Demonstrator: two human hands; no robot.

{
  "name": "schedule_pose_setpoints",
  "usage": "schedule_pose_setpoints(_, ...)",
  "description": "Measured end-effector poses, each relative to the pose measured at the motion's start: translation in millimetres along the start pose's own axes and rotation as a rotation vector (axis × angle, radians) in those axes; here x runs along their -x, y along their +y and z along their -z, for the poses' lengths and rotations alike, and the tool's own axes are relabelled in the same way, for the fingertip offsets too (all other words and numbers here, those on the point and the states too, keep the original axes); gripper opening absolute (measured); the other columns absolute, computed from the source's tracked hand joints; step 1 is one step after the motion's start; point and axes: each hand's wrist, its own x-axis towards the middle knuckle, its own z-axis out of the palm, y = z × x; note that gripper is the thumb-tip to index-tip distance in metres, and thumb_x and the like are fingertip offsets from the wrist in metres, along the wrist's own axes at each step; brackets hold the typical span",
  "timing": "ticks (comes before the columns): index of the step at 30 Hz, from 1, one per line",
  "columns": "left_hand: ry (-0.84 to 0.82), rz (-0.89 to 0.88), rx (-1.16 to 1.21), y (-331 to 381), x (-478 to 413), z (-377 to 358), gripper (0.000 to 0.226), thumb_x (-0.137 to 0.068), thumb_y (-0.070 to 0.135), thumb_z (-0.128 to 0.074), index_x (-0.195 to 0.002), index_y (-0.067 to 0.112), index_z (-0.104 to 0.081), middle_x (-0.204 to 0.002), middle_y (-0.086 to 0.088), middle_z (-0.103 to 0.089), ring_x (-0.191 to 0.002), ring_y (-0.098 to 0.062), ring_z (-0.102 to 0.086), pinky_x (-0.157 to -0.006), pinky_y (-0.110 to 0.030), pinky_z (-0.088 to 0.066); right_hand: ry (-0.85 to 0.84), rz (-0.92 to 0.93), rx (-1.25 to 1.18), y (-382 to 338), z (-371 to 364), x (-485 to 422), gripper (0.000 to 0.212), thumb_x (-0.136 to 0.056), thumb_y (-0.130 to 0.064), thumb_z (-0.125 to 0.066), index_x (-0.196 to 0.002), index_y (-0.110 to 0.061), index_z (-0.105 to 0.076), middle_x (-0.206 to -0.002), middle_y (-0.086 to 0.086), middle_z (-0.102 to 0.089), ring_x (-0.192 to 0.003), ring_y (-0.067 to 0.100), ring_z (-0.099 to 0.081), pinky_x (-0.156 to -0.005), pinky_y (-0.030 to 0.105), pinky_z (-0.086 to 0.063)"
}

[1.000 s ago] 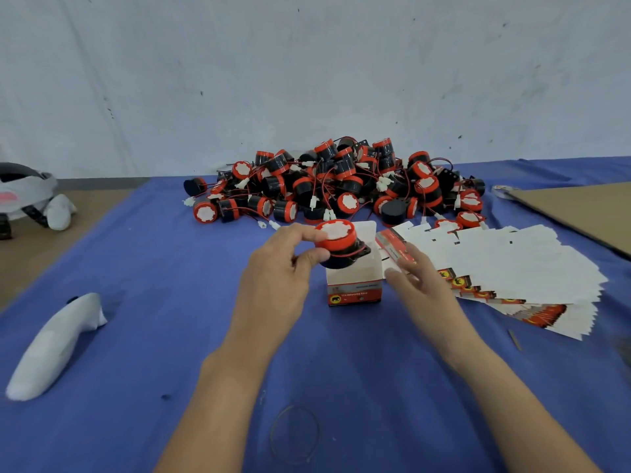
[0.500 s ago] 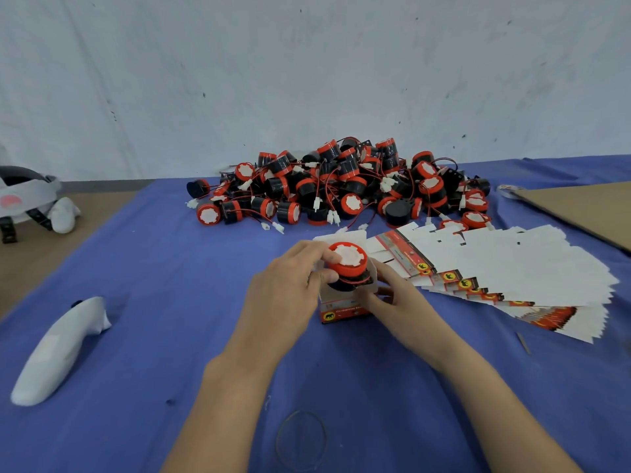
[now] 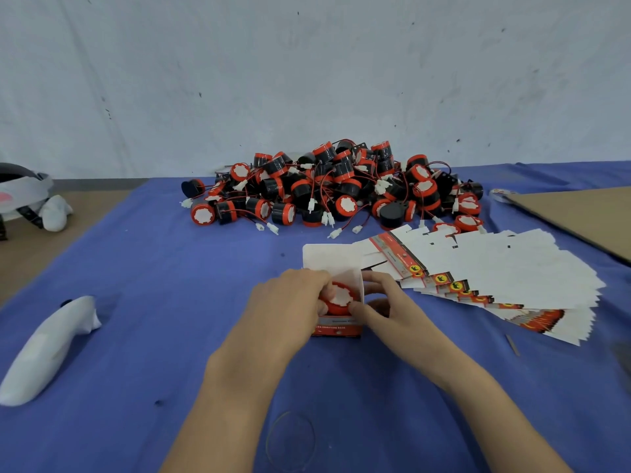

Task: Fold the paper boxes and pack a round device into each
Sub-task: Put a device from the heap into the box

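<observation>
A small white and red paper box (image 3: 336, 327) stands open on the blue cloth, its lid flap (image 3: 329, 256) up at the back. A round device (image 3: 338, 298) with a red rim and white face sits in the box mouth. My left hand (image 3: 290, 302) curls its fingers over the device from the left. My right hand (image 3: 386, 305) grips the box's right side, thumb at the device's rim. A big pile of round devices (image 3: 341, 189) with red wires lies behind. Flat box blanks (image 3: 495, 278) fan out to the right.
A white handheld controller (image 3: 47, 346) lies at the left on the blue cloth (image 3: 153, 268). A white headset (image 3: 24, 196) sits at the far left. A brown cardboard sheet (image 3: 580, 216) lies at the right edge. A thin clear ring (image 3: 290, 442) lies near me.
My left hand has brought the round device down from above the box into its mouth. My right hand has moved from the flat blanks to the box's right side.
</observation>
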Motion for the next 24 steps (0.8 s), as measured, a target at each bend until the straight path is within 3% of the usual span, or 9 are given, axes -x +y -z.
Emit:
schedule_pose_setpoints(4,-0.074,0.002,-0.024,4,-2,2,0.020,-0.100,0.017,-0.053,-0.106,0.032,-0.064,-0.116,0.006,-0.051,-0.097,-0.019,-0.062,-0.084,-0.039,-0.054,0.073,-0.002,-0.097,0,-14,-2,0.028,-0.098,-0.028,-0.064,-0.113,-0.043,-0.046,-0.112,-0.011,-0.063,-0.092,-0.010,-0.063,-0.069,0.009,-0.051)
schedule_pose_setpoints(6,-0.080,0.027,0.171,3,0,9,0.022,-0.102,0.020,-0.051,-0.116,0.033,-0.063,-0.114,0.007,-0.052,-0.094,-0.013,-0.062,-0.079,-0.029,-0.054,0.079,-0.008,-0.119,0,-18,-3,0.027,-0.098,-0.026,-0.063,-0.112,-0.041,-0.046,-0.109,-0.013,-0.064,-0.090,-0.011,-0.064,-0.067,0.008,-0.050)
schedule_pose_setpoints(9,0.031,0.065,0.640,3,4,25,0.019,-0.098,0.020,-0.058,-0.112,0.033,-0.062,-0.094,0.009,-0.067,-0.072,-0.008,-0.069,-0.063,-0.020,-0.054,0.096,-0.023,-0.150,-1,-18,-5,0.027,-0.096,-0.027,-0.065,-0.112,-0.038,-0.047,-0.104,-0.013,-0.066,-0.086,-0.011,-0.065,-0.064,0.007,-0.049)
schedule_pose_setpoints(11,0.068,0.043,0.863,8,6,30,0.019,-0.096,0.025,-0.063,-0.112,0.035,-0.062,-0.090,0.008,-0.073,-0.075,-0.006,-0.073,-0.068,-0.018,-0.055,0.104,-0.029,-0.173,-1,-19,-4,0.028,-0.095,-0.027,-0.067,-0.113,-0.038,-0.047,-0.105,-0.011,-0.066,-0.085,-0.010,-0.065,-0.063,0.007,-0.049)
schedule_pose_setpoints(13,0.084,0.024,0.976,17,4,25,0.018,-0.096,0.026,-0.064,-0.110,0.037,-0.061,-0.092,0.007,-0.076,-0.082,-0.007,-0.073,-0.078,-0.024,-0.056,0.107,-0.029,-0.180,-2,-19,-3,0.028,-0.095,-0.027,-0.067,-0.112,-0.039,-0.047,-0.106,-0.011,-0.065,-0.086,-0.011,-0.064,-0.064,0.007,-0.049)
schedule_pose_setpoints(15,0.136,0.034,1.032,22,1,17,0.014,-0.097,0.024,-0.062,-0.106,0.034,-0.061,-0.089,0.006,-0.076,-0.078,-0.006,-0.071,-0.076,-0.025,-0.056,0.103,-0.025,-0.177,-3,-19,-1,0.028,-0.096,-0.027,-0.066,-0.111,-0.039,-0.046,-0.106,-0.012,-0.065,-0.086,-0.013,-0.064,-0.064,0.006,-0.049)
schedule_pose_setpoints(18,0.275,0.055,0.679,15,-5,6,0.008,-0.098,0.031,-0.059,-0.102,0.037,-0.056,-0.091,0.016,-0.070,-0.080,0.000,-0.063,-0.066,-0.014,-0.048,0.108,-0.023,-0.177,-4,-19,1,0.029,-0.094,-0.031,-0.068,-0.111,-0.042,-0.047,-0.104,-0.015,-0.066,-0.087,-0.012,-0.064,-0.065,0.006,-0.050)
schedule_pose_setpoints(20,0.290,0.059,0.339,5,-8,-1,0.010,-0.099,0.036,-0.056,-0.109,0.038,-0.055,-0.101,0.016,-0.062,-0.093,-0.003,-0.057,-0.074,-0.023,-0.048,0.114,-0.018,-0.168,-4,-20,2,0.028,-0.094,-0.030,-0.067,-0.109,-0.043,-0.047,-0.100,-0.017,-0.068,-0.088,-0.011,-0.065,-0.066,0.007,-0.050)
schedule_pose_setpoints(24,0.245,0.038,0.035,-4,-6,-16,0.019,-0.101,0.038,-0.052,-0.112,0.028,-0.065,-0.126,0.006,-0.050,-0.118,-0.015,-0.039,-0.093,-0.032,-0.043,0.110,-0.002,-0.163,-4,-20,3,0.028,-0.096,-0.026,-0.065,-0.108,-0.044,-0.048,-0.093,-0.030,-0.067,-0.089,-0.013,-0.064,-0.066,0.005,-0.049)
